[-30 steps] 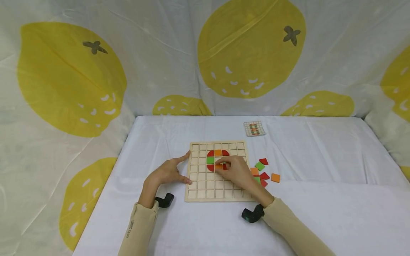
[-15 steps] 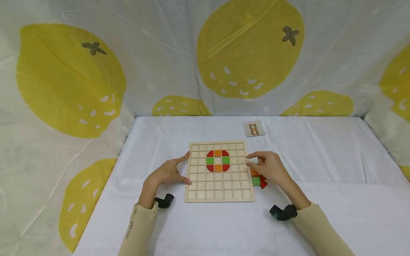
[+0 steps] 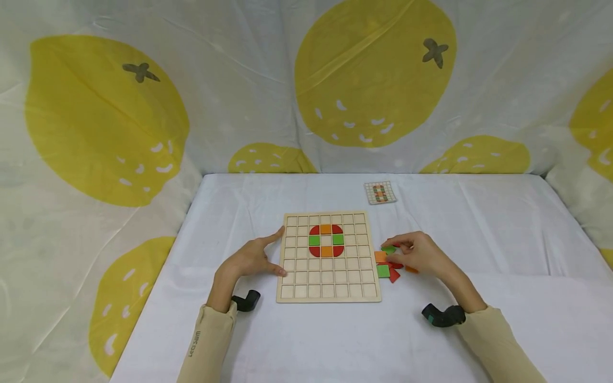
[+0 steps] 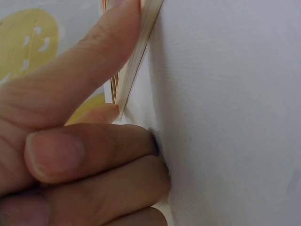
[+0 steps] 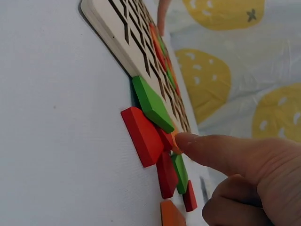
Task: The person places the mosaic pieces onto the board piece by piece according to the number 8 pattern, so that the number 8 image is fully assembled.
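A wooden grid board (image 3: 335, 277) lies on the white cloth, with red rounded pieces and green and orange squares set as a ring around one bare cell. My left hand (image 3: 246, 259) touches the board's left edge with thumb and index finger spread apart; its other fingers curl under in the left wrist view. Over loose tiles beside the board's right edge is my right hand (image 3: 421, 254), thumb and index finger apart. In the right wrist view its thumb (image 5: 197, 143) is at an orange tile (image 5: 177, 145), near a green square (image 5: 153, 106) and a red tile (image 5: 141, 136).
A small pattern card (image 3: 380, 192) lies behind the board, toward the right. Another orange tile (image 5: 172, 215) lies at the near side of the pile. A lemon-print cloth (image 3: 373, 74) hangs behind the table.
My right hand has left the ring on the board, where an orange square and a green one now show uncovered, and moved right to the loose tiles. My left hand stays put.
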Action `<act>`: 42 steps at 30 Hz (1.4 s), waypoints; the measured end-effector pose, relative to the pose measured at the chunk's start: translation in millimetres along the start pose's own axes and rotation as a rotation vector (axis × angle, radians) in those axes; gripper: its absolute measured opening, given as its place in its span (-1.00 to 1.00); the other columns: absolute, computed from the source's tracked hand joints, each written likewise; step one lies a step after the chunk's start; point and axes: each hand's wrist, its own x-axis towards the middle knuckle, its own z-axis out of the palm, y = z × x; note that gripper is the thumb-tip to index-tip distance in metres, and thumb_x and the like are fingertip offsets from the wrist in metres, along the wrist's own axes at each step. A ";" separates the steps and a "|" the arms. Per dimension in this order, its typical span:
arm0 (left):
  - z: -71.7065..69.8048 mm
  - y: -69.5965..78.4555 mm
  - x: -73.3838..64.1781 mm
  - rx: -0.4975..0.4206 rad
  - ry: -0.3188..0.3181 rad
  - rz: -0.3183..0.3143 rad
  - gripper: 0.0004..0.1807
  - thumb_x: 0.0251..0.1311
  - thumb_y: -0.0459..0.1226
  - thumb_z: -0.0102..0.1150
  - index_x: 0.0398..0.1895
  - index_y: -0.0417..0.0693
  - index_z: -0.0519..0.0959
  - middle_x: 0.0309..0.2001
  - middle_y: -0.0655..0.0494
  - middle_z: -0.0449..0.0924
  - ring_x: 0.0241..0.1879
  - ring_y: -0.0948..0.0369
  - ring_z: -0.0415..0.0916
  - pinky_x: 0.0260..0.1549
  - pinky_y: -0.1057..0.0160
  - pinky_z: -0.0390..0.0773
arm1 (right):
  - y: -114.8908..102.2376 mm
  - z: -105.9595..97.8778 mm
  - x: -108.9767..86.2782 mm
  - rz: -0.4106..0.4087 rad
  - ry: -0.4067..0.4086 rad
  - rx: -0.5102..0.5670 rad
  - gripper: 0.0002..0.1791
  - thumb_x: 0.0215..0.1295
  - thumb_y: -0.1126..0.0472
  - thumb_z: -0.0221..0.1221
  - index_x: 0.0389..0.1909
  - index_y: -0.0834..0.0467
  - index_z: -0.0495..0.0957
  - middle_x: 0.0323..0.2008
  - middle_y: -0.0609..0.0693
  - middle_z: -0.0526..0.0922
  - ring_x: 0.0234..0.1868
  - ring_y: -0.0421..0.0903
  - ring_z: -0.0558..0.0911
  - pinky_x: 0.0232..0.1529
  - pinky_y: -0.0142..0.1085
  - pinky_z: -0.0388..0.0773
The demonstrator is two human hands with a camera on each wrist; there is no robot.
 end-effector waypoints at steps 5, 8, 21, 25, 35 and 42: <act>-0.7 0.0 0.1 0.001 0.001 0.005 0.31 -0.14 -0.06 0.71 0.67 0.31 0.04 -0.47 0.15 0.26 -0.42 0.17 0.28 -0.24 0.21 0.37 | 2.2 6.2 4.4 -0.006 -0.008 -0.002 -0.79 0.22 0.22 0.45 -0.11 0.13 0.79 -0.68 -0.15 0.18 -0.69 -0.27 0.18 -0.56 -0.43 0.15; -1.1 -0.4 0.5 0.003 -0.001 0.015 0.31 -0.14 -0.05 0.70 0.67 0.30 0.04 -0.50 0.16 0.22 -0.45 0.18 0.25 -0.26 0.22 0.37 | 3.0 8.7 5.3 -0.007 0.019 -0.012 -0.80 0.24 0.21 0.45 -0.13 0.12 0.79 -0.68 -0.15 0.19 -0.69 -0.26 0.20 -0.57 -0.42 0.15; -1.3 -1.2 0.8 0.000 -0.002 0.024 0.32 -0.14 -0.05 0.70 0.68 0.29 0.03 -0.51 0.17 0.23 -0.47 0.19 0.25 -0.22 0.21 0.38 | 3.1 7.6 4.7 0.001 -0.012 -0.022 -0.73 0.17 0.12 0.51 -0.12 0.08 0.80 -0.67 -0.14 0.17 -0.66 -0.26 0.17 -0.55 -0.40 0.12; -0.8 -1.6 1.0 0.000 -0.002 0.024 0.32 -0.15 -0.04 0.70 0.68 0.29 0.03 -0.50 0.17 0.25 -0.45 0.19 0.27 -0.22 0.21 0.39 | 4.3 7.7 5.2 0.022 0.029 -0.031 -0.74 0.23 0.12 0.47 -0.07 0.08 0.79 -0.67 -0.13 0.16 -0.68 -0.23 0.18 -0.59 -0.40 0.09; -0.5 -1.2 1.3 0.006 0.001 0.022 0.32 -0.14 -0.04 0.70 0.68 0.28 0.03 -0.45 0.16 0.22 -0.45 0.18 0.24 -0.20 0.19 0.38 | 6.7 3.3 4.1 0.022 0.059 -0.066 -0.67 0.18 0.15 0.49 -0.05 0.15 0.77 -0.65 -0.12 0.14 -0.65 -0.23 0.14 -0.59 -0.39 0.06; -0.1 -0.6 0.6 0.007 0.004 0.025 0.32 -0.14 -0.04 0.70 0.68 0.27 0.03 -0.47 0.17 0.20 -0.47 0.19 0.21 -0.23 0.20 0.37 | 7.8 4.6 6.1 0.013 0.102 -0.065 -0.68 0.16 0.18 0.51 -0.05 0.15 0.78 -0.65 -0.12 0.17 -0.63 -0.22 0.18 -0.58 -0.39 0.08</act>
